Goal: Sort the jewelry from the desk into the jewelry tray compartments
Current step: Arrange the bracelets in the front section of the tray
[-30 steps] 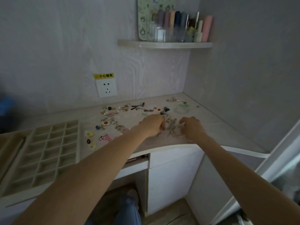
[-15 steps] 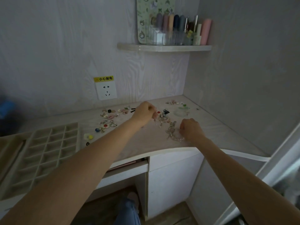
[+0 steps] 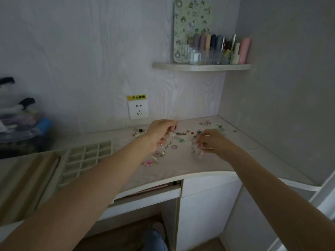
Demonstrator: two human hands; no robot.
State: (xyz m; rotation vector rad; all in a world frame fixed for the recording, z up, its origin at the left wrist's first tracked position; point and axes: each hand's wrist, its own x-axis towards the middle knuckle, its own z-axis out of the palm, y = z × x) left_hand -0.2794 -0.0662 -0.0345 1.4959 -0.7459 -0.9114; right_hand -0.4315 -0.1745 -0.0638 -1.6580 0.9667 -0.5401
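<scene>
Two hands amid scattered trinkets point(image 3: 154, 159): left hand point(image 3: 159, 133) fingers pinching a bangle point(image 3: 169, 142), right hand point(image 3: 213, 142) fingers pinching a beaded strand point(image 3: 196, 151).

White wall socket point(image 3: 138, 109) under yellow warning label point(image 3: 136, 97). Curved pale wooden corner shelf point(image 3: 201, 66) bearing green patterned board point(image 3: 192, 19), clear organiser of pastel tubes point(image 3: 208, 46), pink cylinder point(image 3: 244, 50). Stacked clear plastic storage boxes point(image 3: 20, 124) at far left. White cabinet door point(image 3: 204, 211) below.
</scene>
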